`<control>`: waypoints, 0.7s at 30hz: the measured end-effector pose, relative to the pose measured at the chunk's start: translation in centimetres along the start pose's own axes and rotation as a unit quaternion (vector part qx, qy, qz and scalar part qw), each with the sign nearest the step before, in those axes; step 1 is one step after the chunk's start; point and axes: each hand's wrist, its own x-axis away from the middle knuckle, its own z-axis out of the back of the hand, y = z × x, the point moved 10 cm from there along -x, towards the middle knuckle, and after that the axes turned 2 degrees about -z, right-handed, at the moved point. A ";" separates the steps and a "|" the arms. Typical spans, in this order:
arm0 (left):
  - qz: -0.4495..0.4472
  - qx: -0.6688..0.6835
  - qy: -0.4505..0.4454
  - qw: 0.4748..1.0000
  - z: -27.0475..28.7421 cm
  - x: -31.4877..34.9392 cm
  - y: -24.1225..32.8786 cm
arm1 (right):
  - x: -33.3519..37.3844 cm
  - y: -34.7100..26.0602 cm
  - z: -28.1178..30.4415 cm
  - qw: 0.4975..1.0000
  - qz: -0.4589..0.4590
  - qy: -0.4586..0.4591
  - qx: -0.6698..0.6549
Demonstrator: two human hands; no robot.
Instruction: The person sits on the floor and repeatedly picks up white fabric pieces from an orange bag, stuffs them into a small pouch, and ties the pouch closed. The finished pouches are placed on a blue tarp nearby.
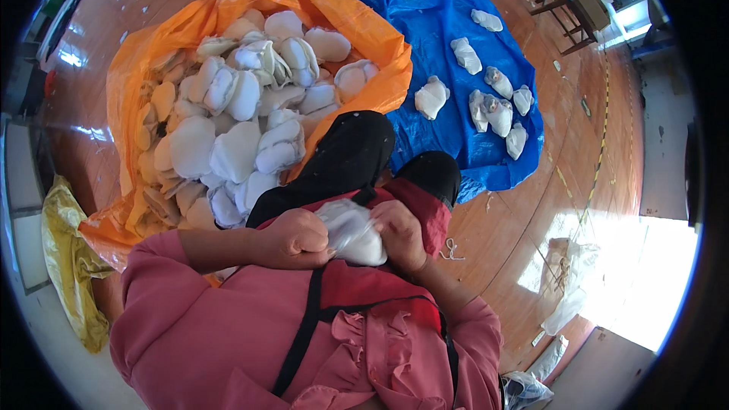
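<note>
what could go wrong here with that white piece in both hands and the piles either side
The white padded piece is bunched between the left hand and right hand; squeezing may deform it. The orange sack is heaped to its rim, so pieces might spill onto the floor. Finished and unfinished pieces may get mixed, as the blue sheet lies close beside it.

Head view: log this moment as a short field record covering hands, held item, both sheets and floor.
Left hand: closed on the left side of the white padded piece, in front of the chest
Right hand: gripping the same piece's right side
Orange sheet: to the left, heaped with many white padded pieces
Blue sheet: to the right, a few white pieces spread apart
Floor: glossy wood
Yellow sheet: crumpled at far left
</note>
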 end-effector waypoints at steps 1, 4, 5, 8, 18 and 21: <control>0.005 -0.012 0.009 1.000 0.6 -0.3 -0.1 | 0.7 3.3 1.2 0.996 -0.089 0.029 0.012; 0.069 -0.037 0.084 0.993 3.2 -0.4 -1.5 | 1.5 4.7 1.3 0.990 -0.110 0.008 -0.093; 0.156 0.011 0.136 0.978 4.6 0.3 -3.1 | 1.5 4.1 1.1 0.989 -0.086 -0.001 -0.123; 0.279 0.094 0.129 0.947 3.8 3.1 -8.0 | 2.0 6.2 0.6 0.972 -0.123 0.017 -0.199; 0.143 0.069 -0.085 0.984 -3.5 0.0 -7.3 | 2.3 9.2 -1.4 0.874 -0.156 0.104 -0.449; 0.168 0.045 -0.055 0.983 -2.7 -0.8 -8.0 | 0.7 8.2 -1.1 0.882 -0.146 0.116 -0.432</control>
